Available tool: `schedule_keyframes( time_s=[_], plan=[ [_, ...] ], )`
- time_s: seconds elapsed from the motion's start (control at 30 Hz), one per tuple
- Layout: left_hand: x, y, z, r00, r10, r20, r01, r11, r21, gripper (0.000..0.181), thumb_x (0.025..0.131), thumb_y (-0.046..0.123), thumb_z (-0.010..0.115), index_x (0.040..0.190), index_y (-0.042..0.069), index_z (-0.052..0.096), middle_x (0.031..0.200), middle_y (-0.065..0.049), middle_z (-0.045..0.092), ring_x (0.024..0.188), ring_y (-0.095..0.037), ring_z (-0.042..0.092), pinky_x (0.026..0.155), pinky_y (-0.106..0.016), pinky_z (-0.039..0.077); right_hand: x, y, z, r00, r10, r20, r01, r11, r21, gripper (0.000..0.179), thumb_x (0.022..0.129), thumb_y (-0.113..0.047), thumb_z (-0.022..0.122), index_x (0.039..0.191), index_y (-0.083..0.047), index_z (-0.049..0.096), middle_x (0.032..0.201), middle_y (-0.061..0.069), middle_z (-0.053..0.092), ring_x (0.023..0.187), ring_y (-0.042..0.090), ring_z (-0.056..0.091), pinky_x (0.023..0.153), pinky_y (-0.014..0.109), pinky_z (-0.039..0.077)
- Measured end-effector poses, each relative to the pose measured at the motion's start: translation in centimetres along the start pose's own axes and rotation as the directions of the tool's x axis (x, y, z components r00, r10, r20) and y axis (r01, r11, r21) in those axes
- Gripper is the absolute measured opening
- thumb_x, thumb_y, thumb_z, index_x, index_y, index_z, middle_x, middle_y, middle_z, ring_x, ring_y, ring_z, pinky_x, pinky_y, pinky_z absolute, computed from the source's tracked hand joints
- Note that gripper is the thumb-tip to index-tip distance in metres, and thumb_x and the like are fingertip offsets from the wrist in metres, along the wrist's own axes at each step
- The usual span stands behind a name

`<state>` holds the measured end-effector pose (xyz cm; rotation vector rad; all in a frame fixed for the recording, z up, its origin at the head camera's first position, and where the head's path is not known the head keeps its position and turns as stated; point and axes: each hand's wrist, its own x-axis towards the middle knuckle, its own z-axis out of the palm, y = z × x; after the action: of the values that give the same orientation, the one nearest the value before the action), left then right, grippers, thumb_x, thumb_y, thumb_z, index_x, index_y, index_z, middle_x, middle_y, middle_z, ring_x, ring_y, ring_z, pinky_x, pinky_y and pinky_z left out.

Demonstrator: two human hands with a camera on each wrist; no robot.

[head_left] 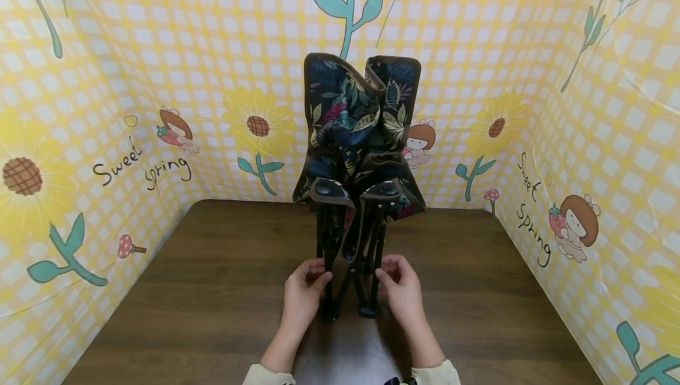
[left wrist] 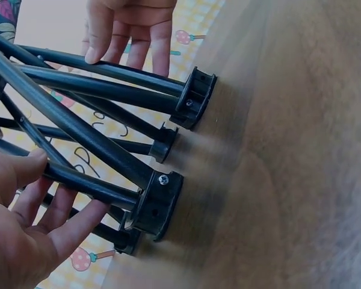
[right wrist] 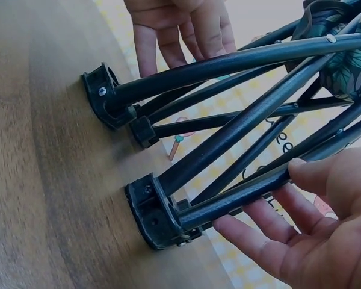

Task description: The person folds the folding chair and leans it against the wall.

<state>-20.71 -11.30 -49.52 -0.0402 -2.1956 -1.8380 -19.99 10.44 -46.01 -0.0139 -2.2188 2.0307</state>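
Head view: folded chair (head_left: 347, 149) upright on desk (head_left: 212, 279), feet (left wrist: 159, 208) down. Left grip (head_left: 304, 291) pinches left leg (left wrist: 84, 180), right grip (head_left: 404, 290) pinches right leg (right wrist: 240, 195), both low. I judge these opposed holds steady such tall, narrow stance.

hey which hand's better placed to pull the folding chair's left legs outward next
Your left hand, likely: it pinches a left leg near its foot, while your right hand pinches a right leg.
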Motion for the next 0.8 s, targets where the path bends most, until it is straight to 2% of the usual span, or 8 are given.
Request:
schedule_keyframes(
  time_s=[0.17,0.27,0.4,0.53,0.8],
  plan=[
    [0.3,0.2,0.0,1.000,0.011,-0.017,-0.010,0.999,0.053,0.020,0.092,0.006,0.076,0.112,0.009,0.073,0.098,-0.009,0.074,0.076,-0.029,0.068,0.060,-0.026,0.057,-0.2,-0.6,0.5,0.999,-0.054,-0.001,0.054,0.998,-0.043,0.024,0.096,0.004,0.066,0.119,0.000,0.059,0.103,0.020,0.064,0.086,0.022,0.062,0.061,0.033,0.061],
    [0.7,0.2,0.0,0.999,0.022,-0.030,-0.019,0.996,0.091,0.019,0.093,0.007,0.076,0.111,0.010,0.073,0.097,-0.007,0.074,0.078,-0.023,0.068,0.060,-0.025,0.056,0.0,-0.5,0.8,0.998,-0.056,0.003,0.057,0.997,-0.058,0.025,0.096,0.005,0.066,0.120,0.000,0.058,0.103,0.021,0.064,0.087,0.025,0.063,0.061,0.033,0.061],
    [1.1,0.2,0.0,0.999,0.042,-0.033,-0.038,0.992,0.119,0.020,0.091,0.004,0.077,0.111,0.008,0.073,0.095,-0.007,0.074,0.082,-0.017,0.067,0.063,-0.023,0.055,1.3,1.4,1.0,0.998,-0.059,-0.011,0.059,0.996,-0.060,0.026,0.095,0.002,0.069,0.119,-0.005,0.060,0.102,0.018,0.064,0.087,0.023,0.062,0.062,0.042,0.062],
    [1.7,-0.1,0.2,0.997,0.073,-0.029,-0.068,0.985,0.158,0.023,0.090,0.002,0.077,0.112,0.005,0.071,0.093,-0.006,0.073,0.086,-0.019,0.066,0.069,-0.024,0.054,2.2,2.9,1.2,0.996,-0.086,-0.019,0.084,0.994,-0.074,0.027,0.095,0.000,0.070,0.118,-0.009,0.061,0.101,0.015,0.064,0.084,0.019,0.062,0.065,0.054,0.062],
    [2.8,-0.6,0.1,0.995,0.099,0.003,-0.097,0.976,0.192,0.024,0.089,0.003,0.078,0.112,0.008,0.070,0.092,-0.004,0.072,0.088,-0.018,0.066,0.074,-0.027,0.053,3.1,3.2,1.4,0.995,-0.100,-0.014,0.097,0.989,-0.111,0.025,0.096,-0.001,0.069,0.118,-0.009,0.061,0.101,0.014,0.063,0.083,0.020,0.064,0.065,0.049,0.063]
  ],
)
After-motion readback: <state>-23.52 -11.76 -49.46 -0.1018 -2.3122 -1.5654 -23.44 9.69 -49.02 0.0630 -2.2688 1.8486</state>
